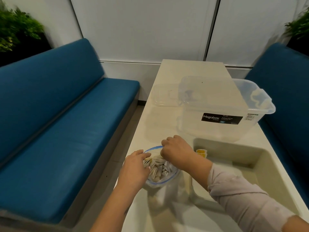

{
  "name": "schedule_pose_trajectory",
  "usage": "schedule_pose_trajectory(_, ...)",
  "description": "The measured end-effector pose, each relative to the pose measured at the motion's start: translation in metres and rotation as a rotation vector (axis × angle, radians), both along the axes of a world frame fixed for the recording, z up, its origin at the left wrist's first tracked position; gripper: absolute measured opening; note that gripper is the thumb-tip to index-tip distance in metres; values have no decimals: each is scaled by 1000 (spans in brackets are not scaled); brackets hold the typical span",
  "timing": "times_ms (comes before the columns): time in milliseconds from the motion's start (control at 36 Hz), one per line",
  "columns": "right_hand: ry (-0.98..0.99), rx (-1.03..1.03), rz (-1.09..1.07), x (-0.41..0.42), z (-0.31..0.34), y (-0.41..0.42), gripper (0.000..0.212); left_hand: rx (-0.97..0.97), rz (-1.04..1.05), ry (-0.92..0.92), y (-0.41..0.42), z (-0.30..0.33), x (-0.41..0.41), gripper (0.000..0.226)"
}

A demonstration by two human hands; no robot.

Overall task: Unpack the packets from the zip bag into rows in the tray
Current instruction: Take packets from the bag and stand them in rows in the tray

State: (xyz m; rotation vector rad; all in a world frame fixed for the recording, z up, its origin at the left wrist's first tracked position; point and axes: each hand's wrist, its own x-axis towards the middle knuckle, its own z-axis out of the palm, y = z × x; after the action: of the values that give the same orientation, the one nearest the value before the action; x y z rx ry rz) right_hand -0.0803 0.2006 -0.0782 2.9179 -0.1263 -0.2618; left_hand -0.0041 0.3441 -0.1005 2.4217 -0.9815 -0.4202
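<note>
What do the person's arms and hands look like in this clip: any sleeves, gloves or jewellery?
Both hands are bare, with no gloves. The right hand comes out of a pale greyish-pink long sleeve, wrinkled and bunched along the forearm. The left hand and its forearm show no sleeve in view. No rings, watch or bracelet can be made out; the picture is slightly blurred.

Only 1 view is given, from a wide-angle camera worn on the person's head. It looks forward and steeply down along the white counter point(168, 97), whose long side runs away from the wearer toward the pale wall panels. The nearest part of the scene lies at the bottom edge, where both forearms enter the frame from below; the left hand point(133, 166) and right hand point(177, 153) sit close under the lens, low and centre. The lens bends straight lines outward, and blue benches point(58, 123) flank both sides.
</note>
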Motion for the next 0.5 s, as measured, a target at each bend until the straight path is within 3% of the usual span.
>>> schedule_pose_trajectory(194, -151, 186, -152, -7, 21, -12, 16, -50, 2, -16, -2, 2, -1, 43)
schedule_pose_trajectory(333, -303, 369, -304, -14, 33, -19, 12, -287, 145, -32, -3, 8, -7, 23)
schedule_pose_trajectory(389, -394, 431, -353, -18, 37, -17, 9, -322, 205, 92, -5, 14, -9, 15)
schedule_pose_trajectory(444, -502, 454, -378, -21, 38, -15, 6, -281, 239, 274, -9, 20, -11, 33)
schedule_pose_trajectory(500, -619, 442, -369, -24, 36, -10, 4, -282, 275, 595, -14, 25, -14, 49)
